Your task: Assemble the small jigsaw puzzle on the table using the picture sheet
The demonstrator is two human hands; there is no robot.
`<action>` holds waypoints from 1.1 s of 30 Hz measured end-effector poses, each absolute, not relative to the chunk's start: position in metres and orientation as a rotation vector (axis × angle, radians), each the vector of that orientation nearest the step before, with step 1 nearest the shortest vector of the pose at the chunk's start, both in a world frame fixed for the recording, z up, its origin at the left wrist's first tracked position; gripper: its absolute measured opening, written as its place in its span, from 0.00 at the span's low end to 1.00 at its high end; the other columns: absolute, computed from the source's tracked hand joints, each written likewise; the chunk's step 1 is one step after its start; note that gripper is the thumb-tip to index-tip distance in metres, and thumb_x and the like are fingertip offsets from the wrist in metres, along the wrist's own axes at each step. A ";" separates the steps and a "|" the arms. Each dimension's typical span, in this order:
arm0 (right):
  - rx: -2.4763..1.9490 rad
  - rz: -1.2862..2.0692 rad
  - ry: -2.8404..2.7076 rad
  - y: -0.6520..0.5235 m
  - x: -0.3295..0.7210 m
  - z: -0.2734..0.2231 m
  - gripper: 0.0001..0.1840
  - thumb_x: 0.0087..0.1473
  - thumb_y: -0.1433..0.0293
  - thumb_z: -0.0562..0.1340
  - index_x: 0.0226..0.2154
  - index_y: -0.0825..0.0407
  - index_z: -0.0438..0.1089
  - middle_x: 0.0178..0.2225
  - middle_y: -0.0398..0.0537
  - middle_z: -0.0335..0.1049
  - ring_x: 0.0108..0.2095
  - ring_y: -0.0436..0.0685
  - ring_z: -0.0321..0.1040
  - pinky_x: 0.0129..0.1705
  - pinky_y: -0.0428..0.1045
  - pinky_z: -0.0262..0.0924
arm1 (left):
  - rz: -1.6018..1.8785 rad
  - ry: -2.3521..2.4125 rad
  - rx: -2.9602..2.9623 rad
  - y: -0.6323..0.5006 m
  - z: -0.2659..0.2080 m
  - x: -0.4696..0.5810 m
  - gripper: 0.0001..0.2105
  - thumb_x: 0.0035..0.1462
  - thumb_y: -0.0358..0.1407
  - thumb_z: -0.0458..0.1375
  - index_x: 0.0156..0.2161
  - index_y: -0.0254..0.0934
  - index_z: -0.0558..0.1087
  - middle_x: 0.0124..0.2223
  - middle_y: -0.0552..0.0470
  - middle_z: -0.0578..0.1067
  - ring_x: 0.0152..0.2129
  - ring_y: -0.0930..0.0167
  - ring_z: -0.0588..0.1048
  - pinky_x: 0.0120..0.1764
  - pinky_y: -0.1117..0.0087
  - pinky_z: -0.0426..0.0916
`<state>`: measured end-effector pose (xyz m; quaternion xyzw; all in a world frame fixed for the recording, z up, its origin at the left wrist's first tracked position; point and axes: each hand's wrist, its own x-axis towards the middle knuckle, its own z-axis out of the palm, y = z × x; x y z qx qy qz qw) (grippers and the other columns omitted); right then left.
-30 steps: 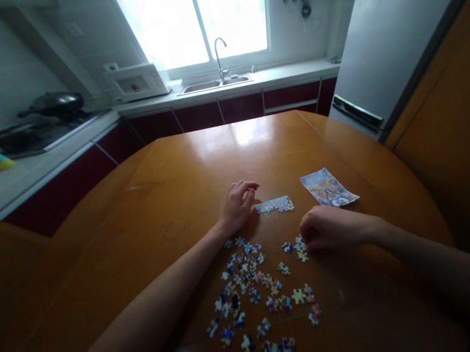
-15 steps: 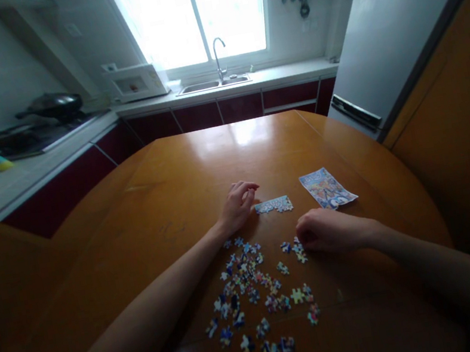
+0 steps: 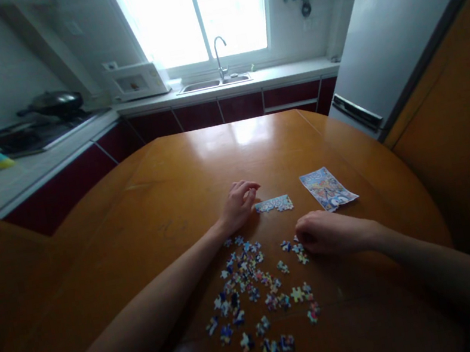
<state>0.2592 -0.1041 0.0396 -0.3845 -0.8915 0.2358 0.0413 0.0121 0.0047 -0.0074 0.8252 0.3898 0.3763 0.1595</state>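
My left hand [image 3: 240,204] rests on the table at the left end of a joined strip of jigsaw puzzle [image 3: 274,204], fingers loosely bent and apart, holding nothing I can see. Curled closed, my right hand [image 3: 321,232] is at the right side of a few loose puzzle pieces [image 3: 297,248]; its fingertips are hidden, so I cannot tell whether a piece is in them. Many more jigsaw pieces [image 3: 247,271] lie scattered between my forearms. Beyond my right hand lies a printed picture sheet [image 3: 327,189] with blue and orange colours.
Everything lies on a round-edged wooden table [image 3: 197,170]. Past it are a counter with a sink [image 3: 218,82], a microwave [image 3: 139,82] and a stove with a black pan [image 3: 54,103]. A fridge [image 3: 351,34] stands at the right.
Both hands stay almost in the same place. My right hand has shifted very slightly down; the pieces and sheet look unchanged.
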 end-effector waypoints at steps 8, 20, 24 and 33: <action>-1.130 0.761 -2.712 -0.104 0.255 0.042 0.06 0.51 0.76 0.62 0.30 0.51 0.74 0.31 0.47 0.76 0.33 0.54 0.70 0.37 0.47 0.59 | 1.050 1.114 2.377 0.003 -0.006 0.012 0.11 0.66 0.35 0.49 0.42 0.38 0.75 0.42 0.50 0.76 0.43 0.66 0.71 0.49 0.61 0.66; -1.086 0.761 -2.703 -0.111 0.253 0.043 0.05 0.55 0.76 0.59 0.32 0.51 0.69 0.35 0.48 0.71 0.35 0.53 0.67 0.38 0.47 0.58 | 1.047 1.117 2.391 0.004 -0.009 0.012 0.11 0.66 0.35 0.50 0.42 0.38 0.75 0.41 0.50 0.76 0.43 0.66 0.70 0.48 0.62 0.65; -1.027 0.814 -2.686 -0.111 0.254 0.043 0.07 0.53 0.78 0.59 0.31 0.51 0.69 0.35 0.47 0.70 0.35 0.53 0.66 0.38 0.46 0.58 | 1.054 1.112 2.396 0.004 -0.009 0.012 0.11 0.66 0.35 0.50 0.42 0.38 0.75 0.42 0.50 0.76 0.44 0.66 0.70 0.49 0.61 0.66; -1.030 1.003 -2.430 -0.095 0.258 0.039 0.05 0.52 0.77 0.59 0.29 0.53 0.70 0.26 0.41 0.69 0.27 0.48 0.62 0.29 0.44 0.55 | 1.110 1.100 2.243 0.009 -0.013 0.014 0.07 0.61 0.33 0.56 0.40 0.37 0.76 0.39 0.49 0.77 0.38 0.68 0.73 0.42 0.65 0.70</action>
